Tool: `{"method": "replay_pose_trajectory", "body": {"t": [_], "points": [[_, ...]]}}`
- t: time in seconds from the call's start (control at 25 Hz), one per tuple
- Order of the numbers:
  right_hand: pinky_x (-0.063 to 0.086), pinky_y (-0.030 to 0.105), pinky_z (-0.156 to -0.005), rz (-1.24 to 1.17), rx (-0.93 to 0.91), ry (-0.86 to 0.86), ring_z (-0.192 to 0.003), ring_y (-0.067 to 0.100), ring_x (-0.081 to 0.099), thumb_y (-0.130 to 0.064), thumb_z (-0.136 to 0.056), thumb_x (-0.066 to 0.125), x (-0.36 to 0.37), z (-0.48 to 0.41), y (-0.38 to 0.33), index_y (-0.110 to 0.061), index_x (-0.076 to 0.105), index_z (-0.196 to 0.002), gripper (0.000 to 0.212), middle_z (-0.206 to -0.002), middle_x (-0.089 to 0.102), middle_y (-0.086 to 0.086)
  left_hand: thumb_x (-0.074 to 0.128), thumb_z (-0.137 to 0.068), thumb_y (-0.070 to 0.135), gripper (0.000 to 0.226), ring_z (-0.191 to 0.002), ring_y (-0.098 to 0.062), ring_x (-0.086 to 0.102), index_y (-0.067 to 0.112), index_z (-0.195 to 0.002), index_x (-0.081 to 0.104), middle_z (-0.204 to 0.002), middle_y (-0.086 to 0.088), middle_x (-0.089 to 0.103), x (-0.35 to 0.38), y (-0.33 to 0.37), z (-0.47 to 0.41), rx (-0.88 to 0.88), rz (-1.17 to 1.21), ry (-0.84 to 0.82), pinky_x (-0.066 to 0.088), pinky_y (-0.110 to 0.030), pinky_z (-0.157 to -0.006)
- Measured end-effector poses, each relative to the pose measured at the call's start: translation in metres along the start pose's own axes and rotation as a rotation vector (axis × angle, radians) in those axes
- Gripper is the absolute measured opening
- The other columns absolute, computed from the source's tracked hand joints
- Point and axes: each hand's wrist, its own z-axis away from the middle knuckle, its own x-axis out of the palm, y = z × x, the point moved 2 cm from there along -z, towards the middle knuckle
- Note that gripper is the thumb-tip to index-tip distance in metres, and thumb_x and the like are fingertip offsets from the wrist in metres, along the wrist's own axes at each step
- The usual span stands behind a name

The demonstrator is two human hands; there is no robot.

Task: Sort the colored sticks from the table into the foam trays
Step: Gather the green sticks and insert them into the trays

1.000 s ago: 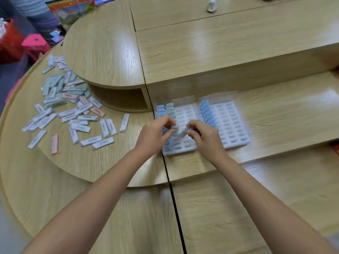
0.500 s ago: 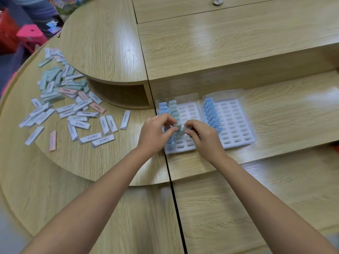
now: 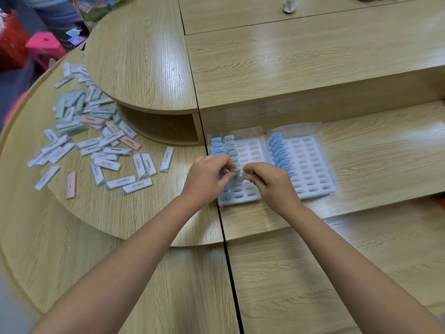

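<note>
left hand (image 3: 207, 180): fingers curled; thumb and forefinger pinch a pale stick (image 3: 238, 173) just above the left foam tray (image 3: 250, 150)
right hand (image 3: 271, 185): fingers curled; fingertips pinch the same stick's other end; details blurred
left foam tray: blue and green rows stand along its left side
right foam tray (image 3: 310, 165): one blue row
loose sticks (image 3: 106, 150): scattered on the table (image 3: 108, 213), well left of both trays
</note>
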Motion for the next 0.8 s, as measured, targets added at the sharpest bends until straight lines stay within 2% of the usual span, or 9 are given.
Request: {"method": "replay_pose_trajectory", "body": {"t": [0.08, 0.2, 0.28, 0.44, 0.52, 0.6, 0.68, 0.8], "points": [[0.046, 0.024, -0.067, 0.039, -0.041, -0.007, -0.077, 0.012, 0.057, -0.009, -0.086, 0.059, 0.004, -0.001, -0.001, -0.004, 0.066, -0.096, 0.013, -0.085, 0.066, 0.006, 0.068, -0.084, 0.022, 0.005, -0.075, -0.011, 0.055, 0.019, -0.087, 0.065, -0.076, 0.012, 0.060, 0.000, 0.003, -0.003, 0.050, -0.087, -0.011, 0.027, -0.023, -0.074], [0.046, 0.028, -0.057, 0.156, -0.090, 0.023, -0.074, 0.018, 0.056, -0.009, -0.087, 0.058, 0.013, 0.000, -0.005, -0.007, 0.066, -0.099, 0.015, -0.084, 0.062, 0.004, 0.069, -0.082, 0.020, 0.002, -0.075, -0.016, 0.058, 0.019, -0.083, 0.067, -0.075, 0.008, 0.065, 0.001, -0.001, -0.004, 0.128, -0.169, 0.038, 0.030, -0.026, -0.072], [0.046, 0.026, -0.058, 0.197, -0.110, 0.054, -0.076, 0.017, 0.056, -0.007, -0.087, 0.058, 0.019, 0.005, -0.008, -0.010, 0.064, -0.104, 0.018, -0.085, 0.063, 0.002, 0.067, -0.081, 0.022, 0.004, -0.075, -0.017, 0.058, 0.019, -0.081, 0.069, -0.075, 0.007, 0.065, 0.004, -0.005, -0.002, 0.168, -0.191, 0.069, 0.030, -0.026, -0.071], [0.046, 0.032, -0.047, 0.242, -0.081, 0.068, -0.073, 0.017, 0.054, -0.007, -0.089, 0.054, 0.025, 0.011, -0.005, -0.008, 0.062, -0.088, 0.008, -0.083, 0.061, 0.002, 0.056, -0.084, 0.032, 0.020, -0.079, -0.012, 0.051, 0.020, -0.083, 0.072, -0.079, 0.005, 0.059, 0.004, -0.010, -0.002, 0.199, -0.199, 0.122, 0.027, -0.024, -0.076], [0.045, 0.031, -0.045, 0.256, -0.055, 0.041, -0.076, 0.016, 0.054, -0.008, -0.088, 0.052, 0.027, 0.012, -0.005, -0.008, 0.063, -0.093, 0.012, -0.089, 0.061, 0.002, 0.058, -0.082, 0.031, 0.017, -0.081, -0.012, 0.050, 0.021, -0.083, 0.072, -0.081, 0.006, 0.056, 0.002, -0.011, -0.004, 0.183, -0.201, 0.126, 0.022, -0.023, -0.079], [0.045, 0.031, -0.047, 0.256, -0.019, 0.028, -0.078, 0.016, 0.053, -0.004, -0.086, 0.055, 0.026, 0.014, -0.010, -0.008, 0.063, -0.098, 0.015, -0.094, 0.059, 0.004, 0.060, -0.083, 0.028, 0.015, -0.081, -0.013, 0.052, 0.021, -0.088, 0.073, -0.083, 0.006, 0.055, -0.001, -0.008, -0.001, 0.154, -0.154, 0.107, 0.024, -0.024, -0.082], [0.045, 0.026, -0.055, 0.254, 0.012, 0.059, -0.083, 0.017, 0.052, 0.001, -0.082, 0.059, 0.020, 0.013, -0.018, -0.006, 0.064, -0.100, 0.020, -0.099, 0.057, 0.008, 0.060, -0.086, 0.021, 0.014, -0.077, -0.012, 0.055, 0.019, -0.094, 0.072, -0.087, 0.006, 0.056, -0.010, -0.005, 0.007, 0.096, -0.049, 0.107, 0.033, -0.027, -0.081], [0.044, 0.023, -0.062, 0.222, 0.010, 0.061, -0.086, 0.013, 0.051, -0.001, -0.083, 0.058, 0.014, 0.009, -0.041, -0.006, 0.064, -0.099, 0.018, -0.096, 0.059, 0.006, 0.059, -0.089, 0.017, 0.014, -0.070, -0.003, 0.051, 0.020, -0.097, 0.070, -0.089, 0.012, 0.053, -0.033, -0.011, 0.044, -0.029, 0.055, 0.149, 0.043, -0.022, -0.068]]}}
